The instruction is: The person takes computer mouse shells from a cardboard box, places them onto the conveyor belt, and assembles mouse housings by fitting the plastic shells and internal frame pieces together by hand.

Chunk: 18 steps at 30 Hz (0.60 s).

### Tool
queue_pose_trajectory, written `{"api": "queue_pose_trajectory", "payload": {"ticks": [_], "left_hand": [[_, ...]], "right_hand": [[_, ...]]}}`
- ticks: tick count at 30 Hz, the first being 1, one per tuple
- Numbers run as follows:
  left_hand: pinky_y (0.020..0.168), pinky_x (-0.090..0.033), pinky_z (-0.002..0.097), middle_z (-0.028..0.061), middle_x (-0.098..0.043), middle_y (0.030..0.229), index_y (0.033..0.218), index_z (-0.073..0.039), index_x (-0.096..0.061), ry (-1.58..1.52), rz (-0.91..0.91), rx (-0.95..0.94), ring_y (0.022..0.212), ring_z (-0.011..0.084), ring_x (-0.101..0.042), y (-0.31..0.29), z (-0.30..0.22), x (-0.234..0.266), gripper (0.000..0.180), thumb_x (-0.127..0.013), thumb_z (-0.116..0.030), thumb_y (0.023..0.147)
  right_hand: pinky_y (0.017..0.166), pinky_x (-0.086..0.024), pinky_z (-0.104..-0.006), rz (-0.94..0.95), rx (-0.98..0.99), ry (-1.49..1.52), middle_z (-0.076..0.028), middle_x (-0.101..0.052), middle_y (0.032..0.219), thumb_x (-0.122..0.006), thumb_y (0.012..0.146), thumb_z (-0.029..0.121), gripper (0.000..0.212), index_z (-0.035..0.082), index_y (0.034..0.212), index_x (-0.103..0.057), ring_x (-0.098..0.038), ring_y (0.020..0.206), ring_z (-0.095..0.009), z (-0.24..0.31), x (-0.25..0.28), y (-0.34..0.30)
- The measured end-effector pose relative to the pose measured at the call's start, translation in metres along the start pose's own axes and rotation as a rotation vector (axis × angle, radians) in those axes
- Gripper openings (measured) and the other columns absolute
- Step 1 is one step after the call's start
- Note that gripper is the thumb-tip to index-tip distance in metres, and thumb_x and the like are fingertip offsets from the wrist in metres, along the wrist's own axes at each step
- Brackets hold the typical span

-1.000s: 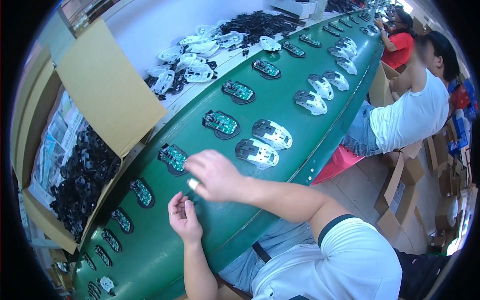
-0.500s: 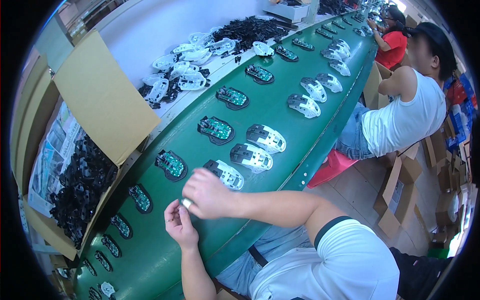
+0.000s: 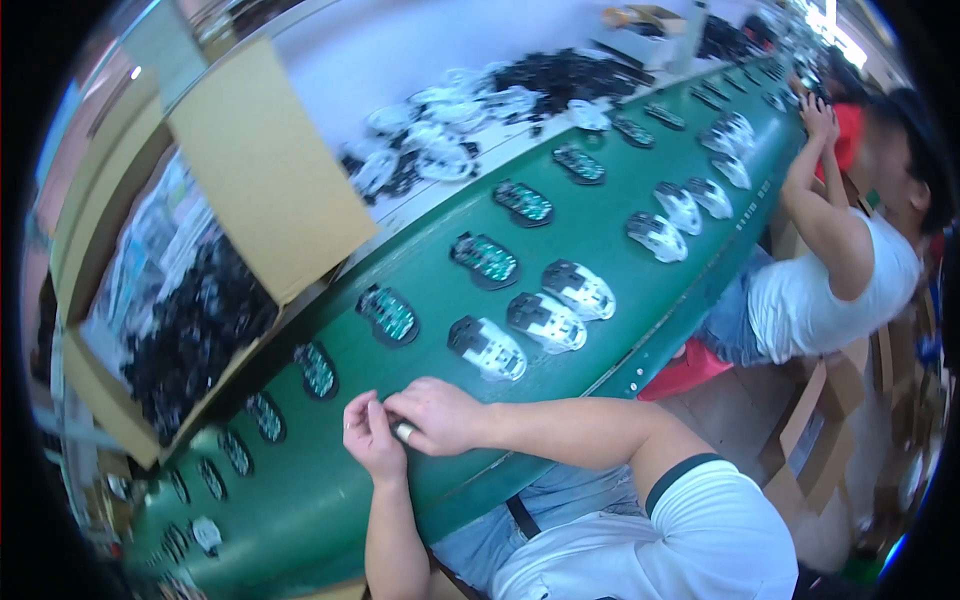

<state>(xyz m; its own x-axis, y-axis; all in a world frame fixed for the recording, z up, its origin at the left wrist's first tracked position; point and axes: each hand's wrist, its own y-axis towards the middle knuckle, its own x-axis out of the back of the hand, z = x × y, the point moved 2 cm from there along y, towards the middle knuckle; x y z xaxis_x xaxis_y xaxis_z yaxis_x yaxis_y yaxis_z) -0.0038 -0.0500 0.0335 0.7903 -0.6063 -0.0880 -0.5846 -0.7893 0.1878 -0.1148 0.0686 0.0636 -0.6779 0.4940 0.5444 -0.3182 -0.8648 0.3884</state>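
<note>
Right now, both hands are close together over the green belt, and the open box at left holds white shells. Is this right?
The contents are wrong: the head view shows black parts in the open box. Both hands are close together over the green belt.

whether the left hand [image 3: 376, 440] or right hand [image 3: 440, 415] holds anything is hidden, and the boxed black parts [image 3: 205, 335] blur together.

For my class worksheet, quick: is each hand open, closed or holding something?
Left hand: curled; whether it holds anything can't be told.
Right hand: curled; likewise can't be told.
</note>
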Motion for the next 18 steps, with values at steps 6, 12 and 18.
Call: {"api": "queue_pose_trajectory", "payload": {"ticks": [6,12,18], "left_hand": [[0.089,-0.058,0.0329,0.0091,-0.075,0.109,0.113,-0.002,-0.071,0.137,0.060,0.006,0.099,0.0163,-0.070,-0.004,0.002,-0.044,0.021,-0.072,-0.007,0.093],[0.079,-0.057,0.0426,0.0181,-0.069,0.095,0.103,0.000,-0.071,0.368,0.012,-0.228,0.087,0.0340,-0.068,-0.014,-0.001,-0.068,0.020,-0.067,-0.014,0.090],[0.092,-0.056,0.0434,0.0146,-0.067,0.109,0.116,-0.006,-0.068,0.634,0.009,-0.480,0.106,0.0352,-0.065,-0.097,-0.086,-0.010,0.032,-0.074,-0.014,0.085]], "right_hand": [[0.083,-0.055,-0.0463,0.024,-0.072,0.053,-0.016,-0.073,0.101,-0.072,0.084,0.018,0.026,0.006,0.107,-0.071,-0.070,0.096,-0.036,-0.014,0.024,-0.012],[0.086,-0.054,-0.0330,0.075,-0.097,0.208,-0.013,-0.071,0.104,-0.061,0.095,0.003,0.029,-0.004,0.123,-0.063,-0.067,0.095,-0.019,-0.039,0.036,-0.025],[0.102,-0.051,-0.0333,0.139,-0.174,0.300,-0.014,-0.069,0.120,-0.058,0.103,0.003,0.028,-0.007,0.129,-0.063,-0.066,0.114,-0.020,-0.065,0.042,-0.024]]}}
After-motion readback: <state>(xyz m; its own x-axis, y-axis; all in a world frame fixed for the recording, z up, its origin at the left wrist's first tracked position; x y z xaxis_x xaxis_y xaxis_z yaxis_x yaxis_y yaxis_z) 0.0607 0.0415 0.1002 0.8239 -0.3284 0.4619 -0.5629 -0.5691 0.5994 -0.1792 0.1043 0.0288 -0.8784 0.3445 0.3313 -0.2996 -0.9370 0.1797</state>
